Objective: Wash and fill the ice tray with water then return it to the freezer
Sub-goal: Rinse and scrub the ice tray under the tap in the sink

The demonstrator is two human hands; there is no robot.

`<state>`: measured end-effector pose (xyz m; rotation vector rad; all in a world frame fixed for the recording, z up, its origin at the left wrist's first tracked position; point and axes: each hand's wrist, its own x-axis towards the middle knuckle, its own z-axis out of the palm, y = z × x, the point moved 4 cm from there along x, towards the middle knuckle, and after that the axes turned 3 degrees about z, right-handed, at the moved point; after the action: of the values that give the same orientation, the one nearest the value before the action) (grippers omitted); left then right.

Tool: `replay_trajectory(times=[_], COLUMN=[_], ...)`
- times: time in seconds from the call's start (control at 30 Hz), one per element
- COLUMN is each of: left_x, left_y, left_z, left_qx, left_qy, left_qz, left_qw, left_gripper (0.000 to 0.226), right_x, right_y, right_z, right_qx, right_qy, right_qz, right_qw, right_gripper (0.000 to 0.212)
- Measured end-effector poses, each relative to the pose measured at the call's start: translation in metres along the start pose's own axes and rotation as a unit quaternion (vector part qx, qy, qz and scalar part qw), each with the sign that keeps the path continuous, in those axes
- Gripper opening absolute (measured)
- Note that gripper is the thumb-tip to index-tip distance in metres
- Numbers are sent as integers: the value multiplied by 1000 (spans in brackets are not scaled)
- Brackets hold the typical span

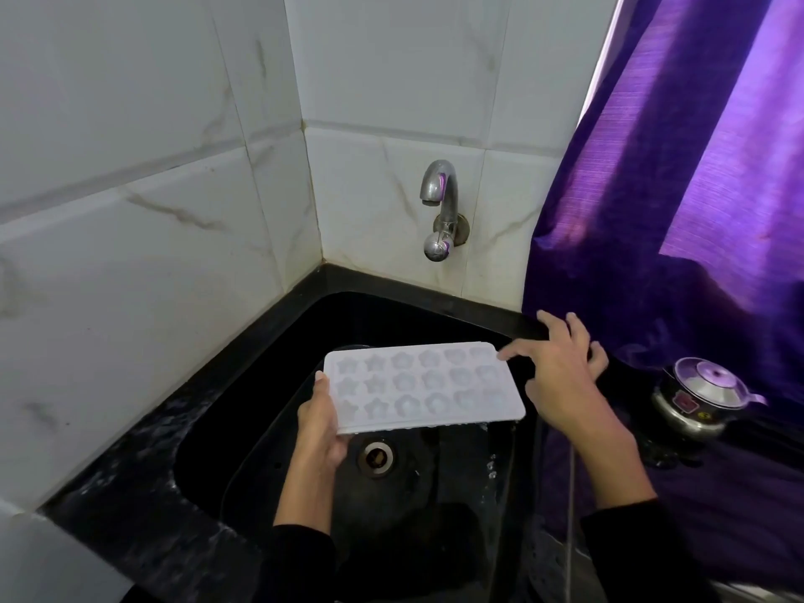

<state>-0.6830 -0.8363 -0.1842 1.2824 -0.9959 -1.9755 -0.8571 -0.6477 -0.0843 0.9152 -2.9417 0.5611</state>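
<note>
Underneath, left hand (319, 422) fingers (behind ice tray (424, 387)).

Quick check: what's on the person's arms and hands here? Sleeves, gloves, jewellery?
Both arms wear long dark, apparently black sleeves ending near the wrists. The left hand and right hand are bare: no gloves, and no rings, watch or bracelets show. Fingernails look short and unpainted, as far as the picture shows.

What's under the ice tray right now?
The black sink lies under the ice tray, with its drain showing just below the near edge. The left hand grips the tray's left end. The basin directly beneath is covered.
</note>
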Motion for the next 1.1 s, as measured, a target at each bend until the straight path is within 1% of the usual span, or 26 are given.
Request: replay_trajectory(times=[0.07, 0.17, 0.37, 0.47, 0.6, 0.73, 0.93, 1.0, 1.1], left_x=[2, 3, 3, 3, 2, 2, 3, 2, 1], left_y=[0, -1, -1, 0, -2, -1, -3, -3, -2], left_z=[-2, -4, -4, -3, -1, -1, -3, -2, -1], left_qx=[-6, -13, -18, -15, -8, -5, -4, -8, -11], left_qy=[5, 8, 8, 6, 3, 9, 12, 11, 11], left_qz=[-4, -6, -4, -1, -5, 1, 5, 6, 11], left_qw=[1000, 1000, 1000, 1000, 1000, 1000, 1000, 1000, 1000], left_gripper=[37, 37, 38, 39, 39, 38, 37, 36, 34], right_x=[-6, -13, -18, -24, -26, -28, -29, -29, -30], right_y=[7, 7, 1, 3, 4, -3, 0, -2, -6], right_z=[9, 22, 37, 40, 38, 44, 40, 40, 45], right_qx=[-7, -26, -45, -40, -29, -42, -43, -36, -48], right_qy=[-16, -45, -99, -102, -112, -112, -104, -114, -114], right_qz=[13, 9, -5, 6, 31, 22, 36, 44, 14], right_qw=[1000, 999, 994, 994, 993, 993, 993, 992, 992], right_gripper=[65, 53, 63, 63, 52, 65, 61, 61, 59])
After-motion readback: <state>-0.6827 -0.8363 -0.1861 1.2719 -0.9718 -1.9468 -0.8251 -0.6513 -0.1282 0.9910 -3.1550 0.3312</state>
